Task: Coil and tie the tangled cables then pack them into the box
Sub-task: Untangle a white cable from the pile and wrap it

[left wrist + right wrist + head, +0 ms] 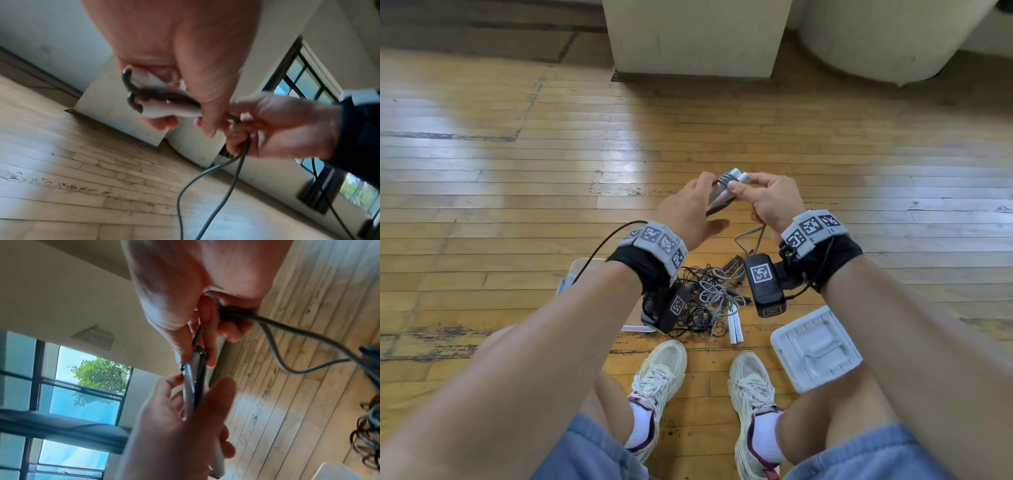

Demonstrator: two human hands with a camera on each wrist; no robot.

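My left hand point(709, 188) and right hand point(739, 187) meet in front of me above the floor. Between them is a pair of white stick-like pieces point(738, 174) with a grey cable point(726, 179) wound round them. In the left wrist view my left fingers curl round the white pieces point(164, 111). The dark windings cross them. My right hand point(195, 358) pinches the grey cable point(308, 331) against the pieces. Its loose tail point(236, 170) hangs down toward the tangled cable pile point(705, 298) on the floor.
A white box lid point(815, 346) lies by my right knee. A clear box point(582, 270) sits partly hidden under my left forearm. Another white pair of sticks point(735, 329) lies by the pile, near my shoes point(664, 370). A cream pillar point(695, 37) stands ahead.
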